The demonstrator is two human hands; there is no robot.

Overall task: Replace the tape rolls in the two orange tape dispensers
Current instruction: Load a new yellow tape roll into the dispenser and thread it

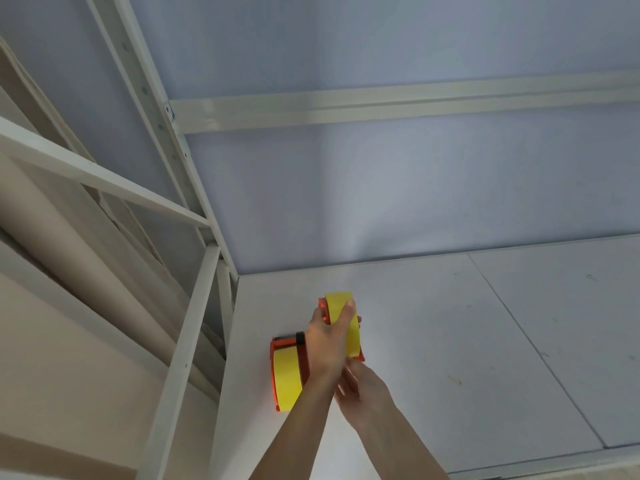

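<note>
Two orange tape dispensers sit near the left edge of a white shelf board. The left dispenser lies on the board with a yellow tape roll in it, and no hand is on it. The right dispenser carries another yellow tape roll. My left hand wraps over this roll, thumb on its top face. My right hand is just below, its fingers at the near orange end of that dispenser. The hands hide most of the dispenser's body.
A white metal rack upright and cross bars stand just left of the dispensers. Brown paper rolls lean beyond the rack. A pale wall closes the back. A seam runs across the board at right.
</note>
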